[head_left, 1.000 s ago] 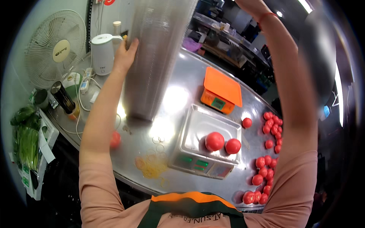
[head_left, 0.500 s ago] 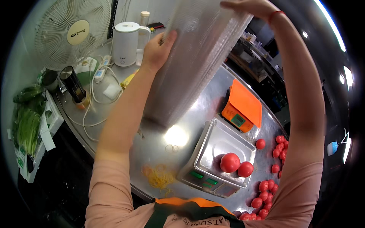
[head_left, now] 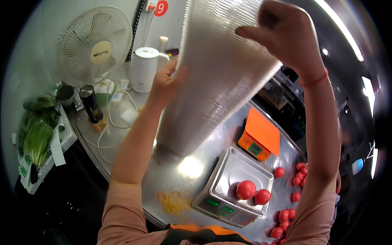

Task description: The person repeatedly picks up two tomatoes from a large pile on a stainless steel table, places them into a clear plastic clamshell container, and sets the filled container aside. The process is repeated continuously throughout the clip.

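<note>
The steel counter runs from upper left to lower right of the frame. Over its centre a tall stack of clear plastic bags is held up, tilted, its lower end just over the counter near the middle, its top end at the upper edge. The left hand grasps the stack on its left side, fingers wrapped on the plastic. The right hand, upper right, pinches the top part of the stack w/ thumb and fingers.

Upper left stands a white fan; right of it a white kettle. At the left edge a crate w/ green vegetables.

Lower centre-right is a steel scale w/ two tomatoes on its tray. Just above it, an orange scale. More small tomatoes lie on the counter at the right, approx. beside the steel scale. A heap of yellow rubber bands lies at lower centre, left of the steel scale.
</note>
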{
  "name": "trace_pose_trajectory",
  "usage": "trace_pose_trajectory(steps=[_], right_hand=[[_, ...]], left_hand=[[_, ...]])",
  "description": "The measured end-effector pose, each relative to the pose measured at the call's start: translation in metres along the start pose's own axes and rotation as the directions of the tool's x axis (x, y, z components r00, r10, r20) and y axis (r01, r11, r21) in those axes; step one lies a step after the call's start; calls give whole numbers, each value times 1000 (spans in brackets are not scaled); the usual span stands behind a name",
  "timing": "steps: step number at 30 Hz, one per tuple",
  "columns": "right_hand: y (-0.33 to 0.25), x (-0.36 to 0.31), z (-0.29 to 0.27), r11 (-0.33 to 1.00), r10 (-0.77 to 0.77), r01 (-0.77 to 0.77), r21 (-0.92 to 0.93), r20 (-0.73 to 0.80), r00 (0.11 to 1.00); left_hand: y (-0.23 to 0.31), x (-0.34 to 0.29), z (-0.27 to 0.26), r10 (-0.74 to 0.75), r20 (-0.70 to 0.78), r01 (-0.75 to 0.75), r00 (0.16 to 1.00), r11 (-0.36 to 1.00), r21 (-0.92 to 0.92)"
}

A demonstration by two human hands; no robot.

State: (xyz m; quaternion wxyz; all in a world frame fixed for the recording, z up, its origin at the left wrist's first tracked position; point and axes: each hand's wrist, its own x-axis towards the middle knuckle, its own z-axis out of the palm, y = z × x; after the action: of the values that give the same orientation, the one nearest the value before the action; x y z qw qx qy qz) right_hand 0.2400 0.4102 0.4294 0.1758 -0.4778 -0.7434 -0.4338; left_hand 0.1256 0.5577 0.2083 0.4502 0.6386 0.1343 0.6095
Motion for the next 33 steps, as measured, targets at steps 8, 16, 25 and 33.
trace_pose_trajectory(steps=[8,16,25,33], right_hand=[[10,-31,-70,998,-6,23,58,-283,959],[9,-94,-142,968,69,-164,-192,-426,902],[8,-124,-80,987,160,-160,0,23,987],[-3,-176,4,891,342,-386,237,205,917]], left_hand=[[60,21,28,359,-25,-360,933,932,-42],[76,18,108,468,17,-459,884,873,-167],[-2,-117,121,-15,81,40,997,946,-322],[-30,-189,80,-259,-52,242,965,947,-212]])
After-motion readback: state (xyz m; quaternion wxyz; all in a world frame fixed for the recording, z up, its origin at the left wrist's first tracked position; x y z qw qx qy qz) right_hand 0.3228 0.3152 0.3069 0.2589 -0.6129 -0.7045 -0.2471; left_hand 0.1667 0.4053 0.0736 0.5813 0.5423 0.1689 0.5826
